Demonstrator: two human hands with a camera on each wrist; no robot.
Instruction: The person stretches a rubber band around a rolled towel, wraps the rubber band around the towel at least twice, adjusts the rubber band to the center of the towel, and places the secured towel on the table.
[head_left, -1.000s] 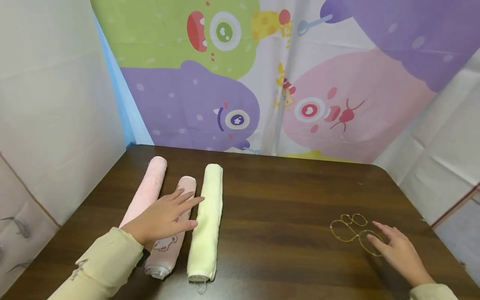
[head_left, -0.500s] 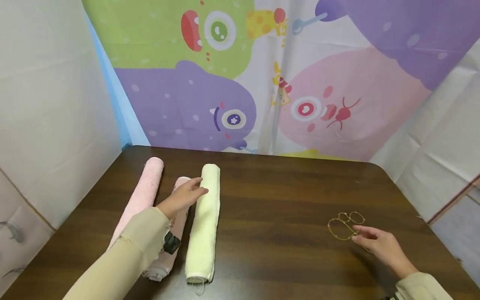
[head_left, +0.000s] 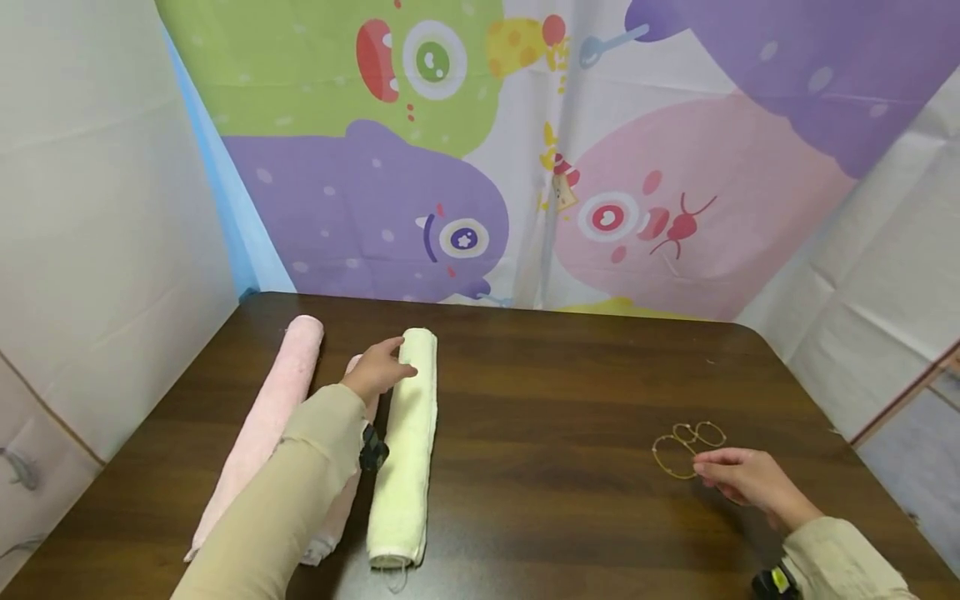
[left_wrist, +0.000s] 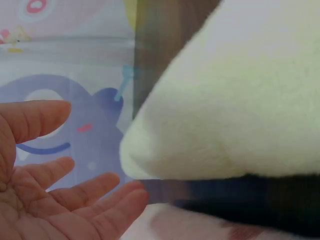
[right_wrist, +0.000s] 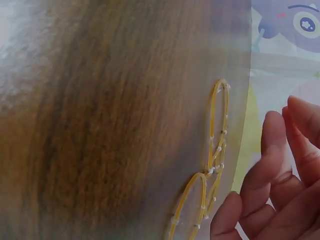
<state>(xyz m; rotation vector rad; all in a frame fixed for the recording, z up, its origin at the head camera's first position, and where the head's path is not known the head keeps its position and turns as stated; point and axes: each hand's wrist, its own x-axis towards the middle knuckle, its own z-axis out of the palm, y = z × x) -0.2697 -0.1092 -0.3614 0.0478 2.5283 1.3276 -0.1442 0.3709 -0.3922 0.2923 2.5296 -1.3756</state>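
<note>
A pale yellow rolled towel (head_left: 405, 467) lies lengthwise on the dark wood table. My left hand (head_left: 381, 367) is at its far end, fingers spread and loosely bent; in the left wrist view the fingers and thumb stand apart from the towel's end (left_wrist: 170, 150). Beneath my left forearm is a dusty pink rolled towel, mostly hidden. On the right, my right hand (head_left: 746, 479) reaches over several thin yellow loops (head_left: 675, 457) with small white bits. Its fingers bend with tips close together; in the right wrist view no loop shows between them, and the loops (right_wrist: 212, 130) lie on the table.
A light pink rolled towel (head_left: 277, 400) lies farthest left, partly under my sleeve. The wood table (head_left: 555, 392) stretches between the yellow towel and the loops. A cartoon-print cloth (head_left: 465, 167) hangs behind, with white sheets at both sides.
My left hand has moved forward and right to the yellow towel's far end. My right hand has moved left over the loops, its fingers drawing together. Towels and visible loops stay put.
</note>
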